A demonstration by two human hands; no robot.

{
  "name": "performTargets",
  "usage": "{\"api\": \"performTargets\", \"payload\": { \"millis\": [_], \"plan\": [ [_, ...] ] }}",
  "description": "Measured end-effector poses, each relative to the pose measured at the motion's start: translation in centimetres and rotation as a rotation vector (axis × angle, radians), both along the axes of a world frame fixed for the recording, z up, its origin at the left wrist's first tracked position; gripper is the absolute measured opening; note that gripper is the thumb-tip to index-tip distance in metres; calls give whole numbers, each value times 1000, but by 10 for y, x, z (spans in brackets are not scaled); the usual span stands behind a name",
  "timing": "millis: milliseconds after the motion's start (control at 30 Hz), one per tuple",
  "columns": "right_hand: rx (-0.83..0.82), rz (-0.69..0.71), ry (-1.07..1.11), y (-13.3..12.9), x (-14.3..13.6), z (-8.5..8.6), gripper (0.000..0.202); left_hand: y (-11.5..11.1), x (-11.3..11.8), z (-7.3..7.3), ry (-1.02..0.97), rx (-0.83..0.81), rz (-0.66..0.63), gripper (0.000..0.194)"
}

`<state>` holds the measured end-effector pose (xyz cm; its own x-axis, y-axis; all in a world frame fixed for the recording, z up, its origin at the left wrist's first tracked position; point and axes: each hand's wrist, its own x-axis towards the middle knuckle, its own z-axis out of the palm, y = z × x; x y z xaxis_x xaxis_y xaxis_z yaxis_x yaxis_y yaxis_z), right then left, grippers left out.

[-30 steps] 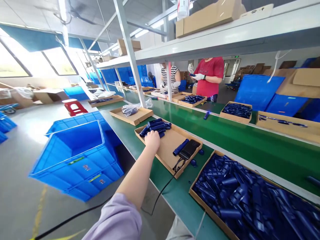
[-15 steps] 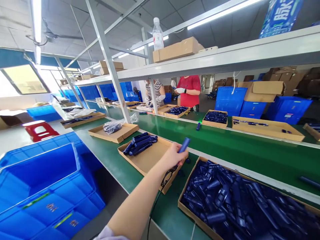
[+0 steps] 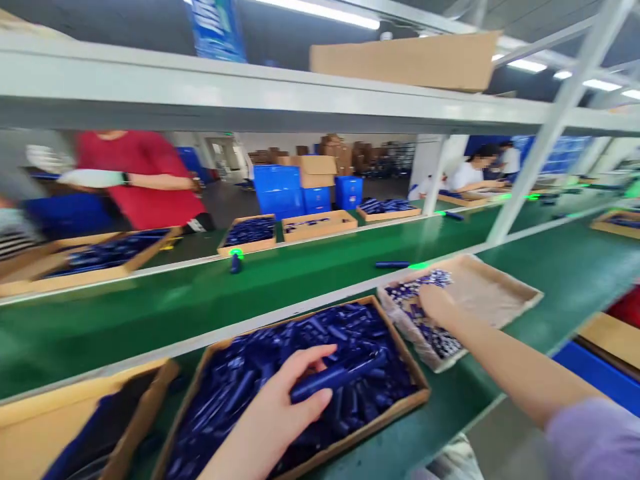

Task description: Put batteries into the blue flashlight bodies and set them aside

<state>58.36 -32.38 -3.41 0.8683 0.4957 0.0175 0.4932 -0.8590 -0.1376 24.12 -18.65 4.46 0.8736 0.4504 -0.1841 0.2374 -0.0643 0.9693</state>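
Above a cardboard tray heaped with dark blue tubes, my left hand (image 3: 280, 407) has its thumb and fingers closed around one dark blue tube (image 3: 340, 375). The tray (image 3: 423, 393) lies in front of me on the green bench. My right hand (image 3: 435, 303) reaches down into a shallow lined box (image 3: 515, 300) to the right, among small blue and silvery parts (image 3: 443, 341). Its fingertips are hidden and blurred there, so what they hold cannot be seen.
Another cardboard tray (image 3: 65, 410) sits at the lower left. A green conveyor (image 3: 310, 277) runs beyond the trays, with a tube (image 3: 393, 265) lying on it. A shelf beam (image 3: 280, 97) and a slanted post (image 3: 545, 143) frame the bench. A person in red (image 3: 137, 173) stands across.
My view has swung right. The left hand, earlier by a tray on the left with a blue tube, is now over the heaped tray. My right hand has come into view in the lined box.
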Motion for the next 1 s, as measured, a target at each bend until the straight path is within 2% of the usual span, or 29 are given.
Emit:
{"api": "performTargets", "payload": {
  "millis": [33, 100, 167, 300, 333, 433, 600, 667, 733, 833, 900, 1000],
  "plan": [
    [-22, -55, 14, -12, 7, -1, 32, 3, 5, -1, -20, 40, 16, 47],
    [-36, -117, 35, -23, 16, -1, 29, 6, 12, -1, -59, -46, 56, 53],
    [-15, -130, 51, -23, 21, 4, 27, 2, 17, 1, -84, -279, 126, 54],
    [104, -111, 107, -28, 11, 26, 23, -18, 24, 5, -145, -672, 377, 36],
    [152, -94, 119, -32, 2, 32, 20, -24, 26, 3, -156, -736, 387, 35],
    [328, 26, 192, -47, -44, 42, 17, -35, 32, -10, -190, -904, 295, 36],
    [673, 346, 446, -58, -142, 35, 32, -38, 33, -33, -285, -1072, 281, 34],
    [805, 485, 496, -53, -173, 35, 28, -37, 31, -38, -345, -1113, 293, 33],
    [835, 609, 416, -45, -195, 38, 17, -36, 30, -41, -421, -1115, 324, 31],
    [783, 740, 157, -30, -217, 42, 10, -35, 29, -43, -542, -1078, 369, 30],
    [753, 792, 13, -21, -224, 41, 8, -34, 28, -44, -582, -1054, 370, 32],
    [780, 827, -76, -10, -228, 37, 6, -34, 28, -44, -579, -1039, 339, 37]
  ]
}}
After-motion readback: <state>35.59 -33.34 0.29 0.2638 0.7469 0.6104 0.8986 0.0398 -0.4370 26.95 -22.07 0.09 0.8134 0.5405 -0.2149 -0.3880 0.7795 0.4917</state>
